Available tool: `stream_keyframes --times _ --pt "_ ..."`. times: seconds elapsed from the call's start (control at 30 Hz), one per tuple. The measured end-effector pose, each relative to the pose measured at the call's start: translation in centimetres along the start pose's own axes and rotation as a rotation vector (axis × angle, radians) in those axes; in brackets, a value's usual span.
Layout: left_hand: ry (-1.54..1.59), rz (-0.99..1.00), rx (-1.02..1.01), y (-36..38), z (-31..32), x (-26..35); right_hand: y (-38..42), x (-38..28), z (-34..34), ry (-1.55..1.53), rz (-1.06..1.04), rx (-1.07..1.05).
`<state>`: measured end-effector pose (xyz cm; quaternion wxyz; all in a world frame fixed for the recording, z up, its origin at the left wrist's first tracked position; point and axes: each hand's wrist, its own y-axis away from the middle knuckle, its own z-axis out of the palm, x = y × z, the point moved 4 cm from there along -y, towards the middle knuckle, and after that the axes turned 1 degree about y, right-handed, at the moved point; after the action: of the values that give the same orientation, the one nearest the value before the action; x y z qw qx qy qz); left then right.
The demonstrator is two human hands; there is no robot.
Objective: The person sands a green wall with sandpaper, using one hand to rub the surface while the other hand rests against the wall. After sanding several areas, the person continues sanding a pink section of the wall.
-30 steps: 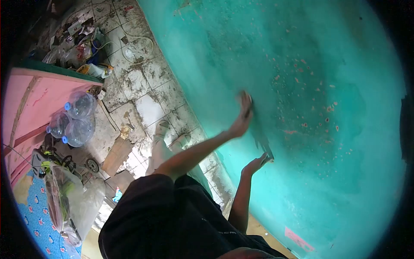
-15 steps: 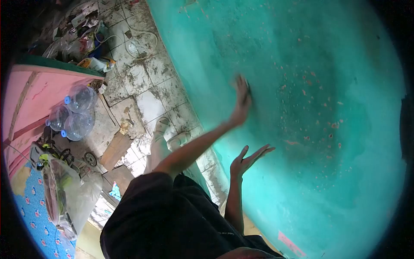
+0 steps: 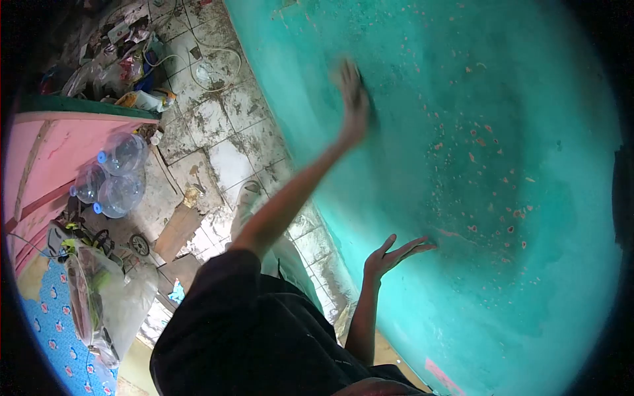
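Note:
My left hand point(image 3: 353, 99) is pressed to the green wall point(image 3: 409, 165) with its fingers stretched and blurred by motion. A thin dark edge shows along the fingers, as of something flat under them; its kind is hidden. Lower down, my right hand point(image 3: 395, 257) is open and holds nothing, thumb apart, its fingertips at the wall surface. Pinkish chips and spots point(image 3: 479, 138) dot the wall to the right of both hands, inside a darker patch.
Dirty white floor tiles point(image 3: 231, 165) lie under my sandalled feet. Clear plastic water bottles point(image 3: 122, 195) stand by a pink panel point(image 3: 59, 152). Heaped rubbish point(image 3: 125, 66), a loose hose point(image 3: 224, 86), a board point(image 3: 178, 231) and a filled plastic bag point(image 3: 112, 297) lie around.
My left hand has slid up and left along the wall. The right hand has shifted slightly right and down, and its fingertips now meet the wall.

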<state>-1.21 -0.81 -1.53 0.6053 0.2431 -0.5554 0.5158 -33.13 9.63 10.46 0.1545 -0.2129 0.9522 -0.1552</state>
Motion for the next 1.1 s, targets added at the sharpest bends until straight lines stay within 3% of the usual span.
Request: stream_keyframes --times 0.07,0.13,0.2,0.3,0.5,0.6,0.67,0.7,0.77,0.8,0.9,1.0,1.1 --pt "0.073 -0.180 -0.226 11.8 2.3 1.6 -0.2 0.8 0.4 0.018 0.005 -0.020" --pt "0.216 -0.185 -0.272 14.6 2.1 6.0 0.1 1.3 0.6 0.001 0.023 -0.025" --pt "0.039 -0.130 -0.116 9.0 2.4 2.8 0.5 2.0 0.8 -0.001 0.003 -0.032" --pt "-0.044 0.136 0.026 -10.0 -3.2 0.5 0.3 2.4 0.8 0.016 0.041 -0.088" --pt "-0.111 0.140 0.073 -12.1 -2.5 2.0 0.3 1.8 1.0 -0.039 0.036 -0.044" --pt "-0.077 0.026 -0.230 4.4 0.9 4.5 0.2 1.8 1.3 -0.010 -0.010 -0.029" --pt "0.084 -0.040 -0.414 11.2 1.4 6.7 0.2 1.9 1.3 0.023 -0.021 -0.037" --pt "0.090 -0.042 -0.417 10.0 1.4 5.9 0.3 1.9 1.1 0.029 -0.018 -0.035" --pt "-0.032 0.146 -0.147 3.5 0.6 2.6 0.5 2.4 0.6 0.020 -0.013 -0.106" --pt "-0.020 0.124 -0.018 -1.3 -0.5 1.1 0.2 2.5 0.5 0.026 -0.014 -0.097" --pt "-0.031 0.103 0.050 -8.4 -1.4 -0.6 0.4 1.7 -0.3 -0.045 0.007 -0.150" --pt "-0.056 0.121 0.173 -14.0 -2.1 1.7 0.3 1.3 -0.4 -0.015 -0.006 -0.149" --pt "0.031 0.024 -0.102 -1.2 -0.6 5.2 0.4 0.3 -0.1 0.023 -0.066 -0.100"
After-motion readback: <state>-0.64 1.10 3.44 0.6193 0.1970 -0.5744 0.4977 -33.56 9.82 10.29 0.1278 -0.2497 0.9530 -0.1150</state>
